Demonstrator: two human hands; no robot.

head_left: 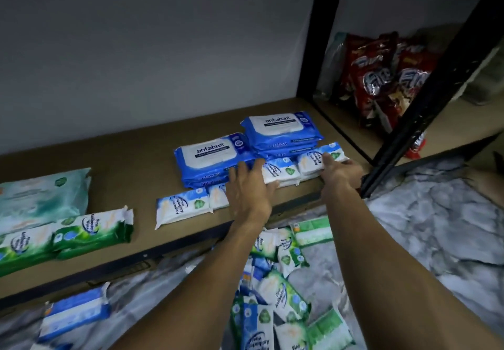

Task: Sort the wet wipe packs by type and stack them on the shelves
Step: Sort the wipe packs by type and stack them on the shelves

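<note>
Two stacks of blue antabax packs (pixel 215 158) (pixel 283 131) stand side by side on the brown shelf board (pixel 131 158). In front of them lie small blue-and-white fragrance-free packs, a pair at the right (pixel 283 171) and another pair further left (pixel 180 207). My left hand (pixel 249 188) lies flat with fingers spread over the left end of the right pair. My right hand (pixel 341 171) grips the right end of that pair, thumb on top. Green pine packs (pixel 90 229) and a large pale green pack (pixel 43 197) sit at the shelf's left.
A mixed pile of green and blue packs (pixel 275 295) lies on the marbled floor below the shelf edge, with one blue pack (pixel 73 314) apart at the left. Black shelf posts (pixel 316 36) (pixel 425 104) stand right of my hands. Red snack bags (pixel 381 76) fill the neighbouring shelf.
</note>
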